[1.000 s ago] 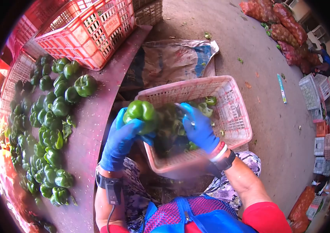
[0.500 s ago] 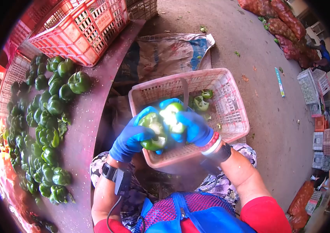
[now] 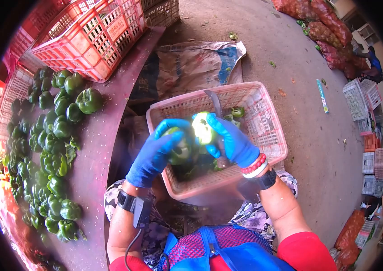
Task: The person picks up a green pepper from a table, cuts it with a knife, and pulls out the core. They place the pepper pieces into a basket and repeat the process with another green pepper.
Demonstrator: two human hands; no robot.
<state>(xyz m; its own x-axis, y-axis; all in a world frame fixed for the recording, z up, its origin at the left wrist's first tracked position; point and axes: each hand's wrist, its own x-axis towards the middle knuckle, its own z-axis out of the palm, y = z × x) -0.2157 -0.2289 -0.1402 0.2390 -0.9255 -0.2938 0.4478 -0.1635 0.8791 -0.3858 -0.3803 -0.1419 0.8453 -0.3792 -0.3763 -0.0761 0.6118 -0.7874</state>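
Note:
Both of my hands wear blue gloves and are over a pink plastic basket (image 3: 270, 106) in front of my lap. My left hand (image 3: 155, 147) is closed around a green bell pepper piece (image 3: 180, 152), its outer fingers curled over the top. In my right hand (image 3: 235, 143) is another bell pepper piece (image 3: 203, 128), its pale cut inside brightly lit. A curved knife blade (image 3: 215, 103) sticks up from behind the right hand, its grip hidden there. Cut pepper pieces (image 3: 237, 112) lie inside the basket.
On the left, a table (image 3: 94, 156) bears a pile of whole green peppers (image 3: 58, 126) and a red plastic crate (image 3: 85, 45). A flattened sack (image 3: 187, 63) lies beyond the basket. Filled net sacks (image 3: 327, 27) and stacked crates (image 3: 358, 99) line the right side.
My hands have drawn slightly apart, separating the two pepper pieces. The right hand has turned, and the knife blade leans more to the left.

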